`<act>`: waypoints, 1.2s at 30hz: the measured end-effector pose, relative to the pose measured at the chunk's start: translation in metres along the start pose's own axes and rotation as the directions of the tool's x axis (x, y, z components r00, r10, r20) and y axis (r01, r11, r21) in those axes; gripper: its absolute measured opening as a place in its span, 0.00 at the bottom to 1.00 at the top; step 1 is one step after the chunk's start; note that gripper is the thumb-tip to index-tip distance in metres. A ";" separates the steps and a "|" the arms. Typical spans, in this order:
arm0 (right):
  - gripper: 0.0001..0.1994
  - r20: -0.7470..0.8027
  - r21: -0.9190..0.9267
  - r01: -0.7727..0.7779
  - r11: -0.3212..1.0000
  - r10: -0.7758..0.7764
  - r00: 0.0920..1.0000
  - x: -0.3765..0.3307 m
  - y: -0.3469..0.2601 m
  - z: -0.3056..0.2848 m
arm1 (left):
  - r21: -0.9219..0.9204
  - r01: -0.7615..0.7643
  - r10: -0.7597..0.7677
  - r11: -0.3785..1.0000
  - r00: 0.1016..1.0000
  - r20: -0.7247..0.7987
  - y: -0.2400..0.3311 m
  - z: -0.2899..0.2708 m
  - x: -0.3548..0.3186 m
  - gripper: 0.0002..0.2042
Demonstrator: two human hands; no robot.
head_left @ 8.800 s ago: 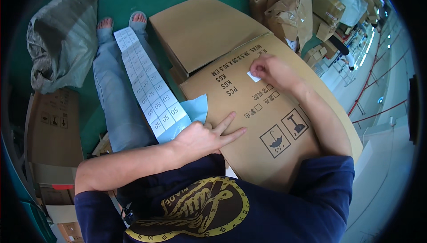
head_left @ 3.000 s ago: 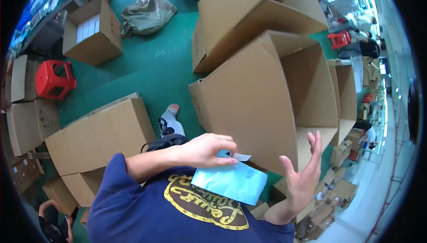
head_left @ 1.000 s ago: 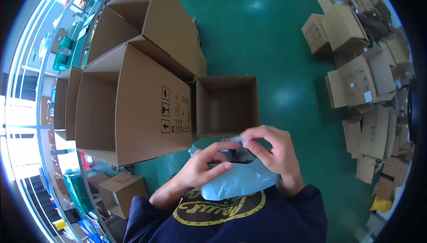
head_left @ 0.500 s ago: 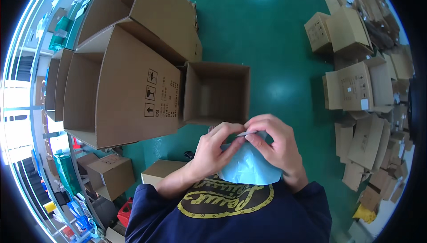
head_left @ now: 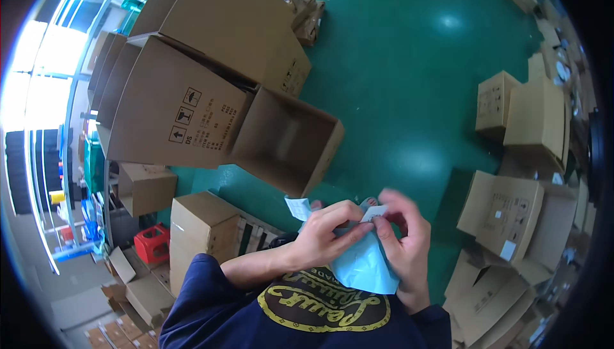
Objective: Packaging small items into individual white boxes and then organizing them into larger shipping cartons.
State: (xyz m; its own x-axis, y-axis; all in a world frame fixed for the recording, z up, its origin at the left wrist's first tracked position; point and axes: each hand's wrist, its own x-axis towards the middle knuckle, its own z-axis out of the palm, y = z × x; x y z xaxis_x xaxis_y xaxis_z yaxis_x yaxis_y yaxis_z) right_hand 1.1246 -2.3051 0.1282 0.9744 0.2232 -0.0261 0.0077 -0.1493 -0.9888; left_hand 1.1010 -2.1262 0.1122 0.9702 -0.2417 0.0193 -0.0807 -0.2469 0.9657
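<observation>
A light-blue plastic bag hangs in front of my chest, its upper edge between my two hands. My left hand is closed, pinching that edge between thumb and fingers. A small white label shows at the top of the bag, between my hands. My right hand presses its thumb on the label's lower edge, while its index finger is raised and blurred. Past my left knuckles sticks out a pale printed flap; whether it belongs to the bag, I cannot tell.
An open-topped cardboard box stands just ahead, beside large cartons on the left. A closed carton and a red plastic stool are at the lower left. More cartons line the right side of the green floor.
My view has turned, so the boxes appear tilted. The white label has come into fuller sight, my right index finger has lifted, and the pale flap now shows beyond my left hand.
</observation>
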 end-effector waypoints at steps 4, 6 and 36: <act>0.12 0.006 0.459 -0.144 0.877 0.159 0.987 0.034 0.005 -0.025 | 0.000 -0.085 0.084 0.996 0.984 -0.158 0.004 0.024 0.034 0.07; 0.13 0.211 0.437 -0.112 0.893 0.019 0.977 0.057 0.028 -0.042 | 0.006 -0.139 0.136 0.990 0.961 -0.240 0.003 0.031 0.053 0.08; 0.11 0.851 -0.386 0.064 0.920 0.328 0.410 0.383 0.038 0.037 | -0.268 0.116 -0.291 0.957 0.332 -0.897 -0.083 -0.012 0.202 0.09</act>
State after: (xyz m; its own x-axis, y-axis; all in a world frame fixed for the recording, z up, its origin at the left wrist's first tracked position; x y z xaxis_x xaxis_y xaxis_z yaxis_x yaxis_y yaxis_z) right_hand 1.4897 -2.1894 0.0747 0.2110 0.8623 -0.4603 0.1563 -0.4946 -0.8550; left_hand 1.3062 -2.1434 0.0386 0.5509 0.8335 -0.0426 0.0964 -0.0129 0.9953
